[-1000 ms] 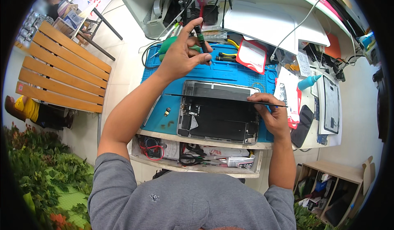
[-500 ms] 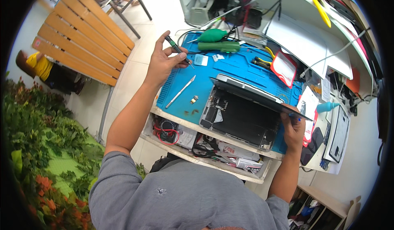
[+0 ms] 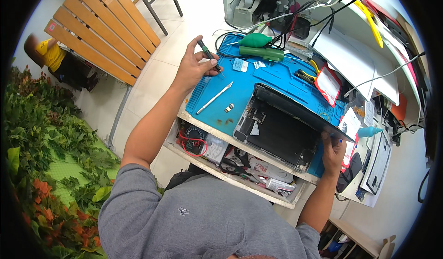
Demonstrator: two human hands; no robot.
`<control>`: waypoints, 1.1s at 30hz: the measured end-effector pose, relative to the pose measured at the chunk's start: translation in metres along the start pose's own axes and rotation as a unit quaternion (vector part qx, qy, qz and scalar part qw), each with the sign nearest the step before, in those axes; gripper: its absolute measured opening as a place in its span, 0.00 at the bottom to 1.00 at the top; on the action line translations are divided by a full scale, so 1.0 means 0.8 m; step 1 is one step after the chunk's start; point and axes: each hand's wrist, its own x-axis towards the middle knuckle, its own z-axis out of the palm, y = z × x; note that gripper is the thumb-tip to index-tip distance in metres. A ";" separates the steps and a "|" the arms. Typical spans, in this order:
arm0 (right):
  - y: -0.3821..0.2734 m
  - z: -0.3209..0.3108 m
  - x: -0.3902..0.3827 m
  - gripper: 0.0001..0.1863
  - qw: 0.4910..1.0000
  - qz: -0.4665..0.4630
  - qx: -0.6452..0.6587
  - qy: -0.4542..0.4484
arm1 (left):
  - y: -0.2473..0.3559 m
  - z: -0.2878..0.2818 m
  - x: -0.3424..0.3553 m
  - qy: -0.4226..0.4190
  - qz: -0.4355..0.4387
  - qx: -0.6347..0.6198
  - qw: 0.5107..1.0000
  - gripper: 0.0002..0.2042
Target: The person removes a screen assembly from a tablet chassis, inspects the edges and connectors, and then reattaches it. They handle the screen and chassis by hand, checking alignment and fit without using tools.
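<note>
My left hand [image 3: 191,69], at the mat's left edge, grips a dark green-banded screwdriver [image 3: 207,53], tip downward. My right hand [image 3: 333,155] holds the right end of a black screen panel [image 3: 295,111], raised at an angle over the open tablet housing [image 3: 281,141]. The housing lies at the front of a blue mat [image 3: 277,76], its dark interior exposed. Left of it are a slim silver craft knife [image 3: 213,98] and a small metallic part [image 3: 229,108]. Behind sit a green blower bulb [image 3: 255,40] and a green tool [image 3: 260,53].
Cables, yellow-handled pliers [image 3: 310,69], white boards [image 3: 350,60], a teal bottle [image 3: 368,132] and a dark phone [image 3: 347,173] crowd the bench. Below is an open drawer [image 3: 249,187] of tools. At left are a slatted wooden panel [image 3: 101,33], a person [image 3: 55,60] in yellow and foliage [image 3: 41,166].
The view has swung, shifting the bench rightward in the picture. My left hand with the screwdriver has moved from over the back of the mat toward its left edge. My right hand still holds the panel.
</note>
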 end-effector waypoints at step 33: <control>-0.005 0.004 -0.001 0.10 1.000 -0.020 -0.007 0.016 | 0.007 0.002 0.014 -0.020 -0.007 0.121 0.992 0.45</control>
